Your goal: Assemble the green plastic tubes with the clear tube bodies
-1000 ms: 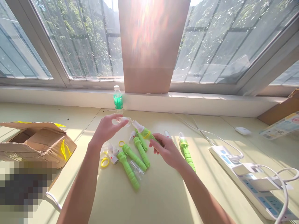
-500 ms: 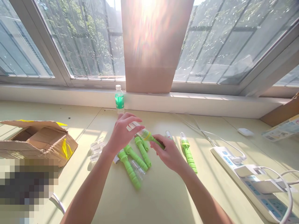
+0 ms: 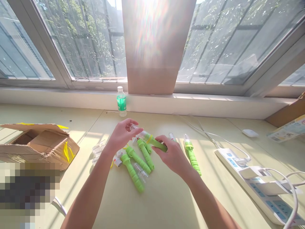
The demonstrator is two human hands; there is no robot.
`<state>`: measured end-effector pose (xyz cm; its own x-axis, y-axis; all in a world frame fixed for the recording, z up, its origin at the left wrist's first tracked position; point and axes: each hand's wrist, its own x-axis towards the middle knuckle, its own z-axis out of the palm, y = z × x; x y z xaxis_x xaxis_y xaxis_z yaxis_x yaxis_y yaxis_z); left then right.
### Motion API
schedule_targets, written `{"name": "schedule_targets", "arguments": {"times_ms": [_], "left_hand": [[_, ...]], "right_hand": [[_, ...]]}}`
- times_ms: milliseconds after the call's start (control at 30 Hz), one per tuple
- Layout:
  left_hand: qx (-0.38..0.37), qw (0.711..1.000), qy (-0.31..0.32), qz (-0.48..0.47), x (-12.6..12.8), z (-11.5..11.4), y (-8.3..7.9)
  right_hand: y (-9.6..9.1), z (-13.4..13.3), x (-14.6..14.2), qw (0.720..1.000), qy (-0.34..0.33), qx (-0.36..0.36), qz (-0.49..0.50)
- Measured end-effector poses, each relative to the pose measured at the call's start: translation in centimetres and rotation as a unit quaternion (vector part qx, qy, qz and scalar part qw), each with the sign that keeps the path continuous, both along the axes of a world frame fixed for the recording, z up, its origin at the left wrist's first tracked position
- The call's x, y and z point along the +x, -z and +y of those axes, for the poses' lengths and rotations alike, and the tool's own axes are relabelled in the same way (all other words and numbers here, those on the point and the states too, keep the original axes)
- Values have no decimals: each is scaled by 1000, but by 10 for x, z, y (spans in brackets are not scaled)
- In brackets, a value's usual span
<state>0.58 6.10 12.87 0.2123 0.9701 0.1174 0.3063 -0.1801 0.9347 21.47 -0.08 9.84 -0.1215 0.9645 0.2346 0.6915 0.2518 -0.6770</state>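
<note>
Indoor workspace, kind unclear | barred windows (image 3: pixel 81 41) | pale tabletop (image 3: pixel 147 203) | power strip (image 3: pixel 260 190)

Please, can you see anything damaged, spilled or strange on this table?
Yes: the cardboard box on the left looks worn, its edges crumpled, its top open, with what looks like yellow tape in uneven strips. I see no spill; the green-labelled bottle stands upright. The green handle in the right hand shows no clear damage.

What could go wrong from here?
1. The clear cap, pinched near its tip by the left hand, could slip or sit crooked on the green handle in the right hand.
2. Loose green handles lie close below; lowering either hand might scatter them.
3. The green-labelled bottle stands just beyond the left hand; a forward reach could tip it.
</note>
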Motion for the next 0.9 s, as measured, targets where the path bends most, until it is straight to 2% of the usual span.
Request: {"name": "schedule_targets", "arguments": {"times_ms": [233,433,567,700,767,900], "left_hand": [[-10,996,70,-53,-3,0,-6],[-27,999,-22,-25,0,1,-2],[-49,998,34,-16,-4,-3,-4],[-50,999,0,3,-5,-4,-6],[-61,998,12,8,-3,-3,-5],[-47,995,66,-64,1,-1,-5]], "right_hand": [[-3,1,9,997,-18,22,-77],[-3,0,8,992,2,68,-106],[0,1,8,987,5,86,-136],[2,1,9,985,9,99,-144],[2,0,8,981,15,111,-159],[-2,-3,6,981,14,117,-152]]}}
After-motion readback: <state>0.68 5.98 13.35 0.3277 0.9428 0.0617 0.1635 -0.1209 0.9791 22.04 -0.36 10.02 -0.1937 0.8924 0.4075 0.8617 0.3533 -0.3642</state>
